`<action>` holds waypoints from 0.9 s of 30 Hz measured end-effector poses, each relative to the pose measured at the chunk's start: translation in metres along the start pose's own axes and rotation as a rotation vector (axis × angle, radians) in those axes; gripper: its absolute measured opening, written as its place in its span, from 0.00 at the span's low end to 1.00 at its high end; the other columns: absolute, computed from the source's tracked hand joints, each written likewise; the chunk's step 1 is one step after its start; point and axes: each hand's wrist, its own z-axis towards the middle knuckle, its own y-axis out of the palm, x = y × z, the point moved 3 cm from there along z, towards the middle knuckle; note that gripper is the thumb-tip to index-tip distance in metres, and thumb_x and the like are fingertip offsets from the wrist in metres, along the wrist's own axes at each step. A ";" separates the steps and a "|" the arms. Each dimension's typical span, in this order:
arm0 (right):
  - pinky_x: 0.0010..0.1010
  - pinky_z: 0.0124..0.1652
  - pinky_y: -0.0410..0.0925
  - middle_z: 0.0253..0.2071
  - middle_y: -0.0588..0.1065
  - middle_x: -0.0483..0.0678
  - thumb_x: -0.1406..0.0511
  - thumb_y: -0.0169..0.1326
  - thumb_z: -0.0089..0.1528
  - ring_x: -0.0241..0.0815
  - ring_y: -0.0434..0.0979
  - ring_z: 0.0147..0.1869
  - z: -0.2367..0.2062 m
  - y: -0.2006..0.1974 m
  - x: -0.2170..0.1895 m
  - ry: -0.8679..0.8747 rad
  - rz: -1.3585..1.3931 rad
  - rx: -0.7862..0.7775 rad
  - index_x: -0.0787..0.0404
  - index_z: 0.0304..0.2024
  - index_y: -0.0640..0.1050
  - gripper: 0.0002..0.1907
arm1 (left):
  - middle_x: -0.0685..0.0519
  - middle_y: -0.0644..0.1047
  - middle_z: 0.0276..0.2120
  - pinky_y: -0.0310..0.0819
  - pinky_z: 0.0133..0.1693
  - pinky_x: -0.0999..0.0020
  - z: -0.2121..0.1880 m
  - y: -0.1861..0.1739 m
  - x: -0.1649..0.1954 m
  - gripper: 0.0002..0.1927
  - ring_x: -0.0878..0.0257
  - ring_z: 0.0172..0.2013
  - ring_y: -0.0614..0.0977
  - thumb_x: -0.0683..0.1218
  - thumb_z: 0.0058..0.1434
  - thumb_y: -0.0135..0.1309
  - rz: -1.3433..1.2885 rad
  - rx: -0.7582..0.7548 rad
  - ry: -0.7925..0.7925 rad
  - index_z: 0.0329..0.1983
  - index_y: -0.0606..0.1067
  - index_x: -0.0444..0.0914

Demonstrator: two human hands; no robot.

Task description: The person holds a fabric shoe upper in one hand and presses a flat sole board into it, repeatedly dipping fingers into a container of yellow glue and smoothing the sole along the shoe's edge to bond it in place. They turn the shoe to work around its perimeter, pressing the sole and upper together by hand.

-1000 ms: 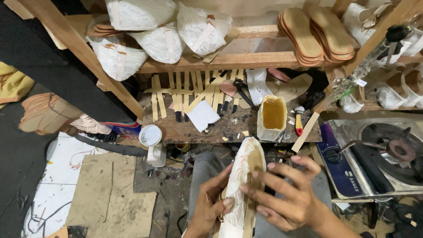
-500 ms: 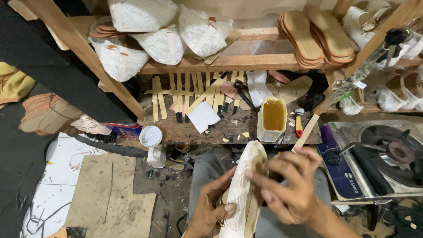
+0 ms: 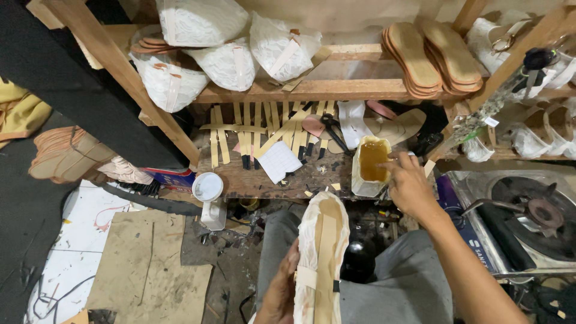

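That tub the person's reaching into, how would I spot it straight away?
Find the low wooden workbench under the shelf of white bags. At its right end, where the right hand reaches, stands the tub: white, open-topped, and alone in holding amber liquid.

Left hand (image 3: 282,294) low near the lap, fingers curled in a grip, thumb side up. Right arm stretched forward — right hand (image 3: 411,183) palm down, fingers bent, tips hidden from view.

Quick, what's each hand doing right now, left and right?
Left hand: closed around the lace-covered shoe last, holding it sole-up.
Right hand: at the rim of the tub of amber glue; fingers curled, whether they hold anything cannot be told.
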 end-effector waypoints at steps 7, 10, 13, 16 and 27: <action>0.50 0.53 0.64 0.58 0.71 0.51 0.71 0.55 0.53 0.58 0.67 0.63 -0.004 -0.001 -0.006 -0.015 -0.161 0.012 0.55 0.39 0.86 0.15 | 0.43 0.76 0.61 0.76 0.54 0.66 0.014 -0.022 0.006 0.35 0.60 0.54 0.81 0.52 0.65 0.52 0.215 0.036 0.118 0.71 0.63 0.29; 0.46 0.57 0.65 0.55 0.76 0.47 0.72 0.51 0.56 0.53 0.71 0.62 -0.017 -0.024 -0.027 0.028 0.012 0.005 0.58 0.36 0.83 0.12 | 0.43 0.77 0.60 0.75 0.54 0.67 0.016 -0.021 0.013 0.34 0.61 0.53 0.81 0.51 0.65 0.54 0.267 -0.010 0.182 0.70 0.65 0.28; 0.41 0.61 0.67 0.54 0.78 0.46 0.73 0.44 0.58 0.47 0.75 0.63 -0.044 -0.053 -0.064 0.019 0.505 0.131 0.59 0.40 0.80 0.14 | 0.44 0.76 0.61 0.73 0.56 0.66 0.015 -0.013 0.012 0.36 0.61 0.54 0.80 0.50 0.62 0.58 0.249 -0.033 0.204 0.70 0.66 0.28; 0.49 0.73 0.51 0.65 0.72 0.54 0.59 0.44 0.66 0.54 0.65 0.74 -0.076 -0.072 -0.109 -0.140 0.633 0.197 0.61 0.51 0.81 0.20 | 0.44 0.75 0.63 0.72 0.57 0.67 0.011 0.002 0.014 0.38 0.62 0.56 0.79 0.50 0.60 0.60 0.319 -0.111 0.236 0.70 0.65 0.28; 0.54 0.72 0.46 0.72 0.67 0.51 0.51 0.29 0.72 0.55 0.54 0.80 -0.098 -0.079 -0.154 -0.252 0.340 0.278 0.55 0.60 0.79 0.31 | 0.43 0.77 0.62 0.72 0.57 0.67 -0.001 0.024 0.024 0.38 0.62 0.56 0.79 0.47 0.56 0.60 0.448 -0.021 0.199 0.70 0.67 0.29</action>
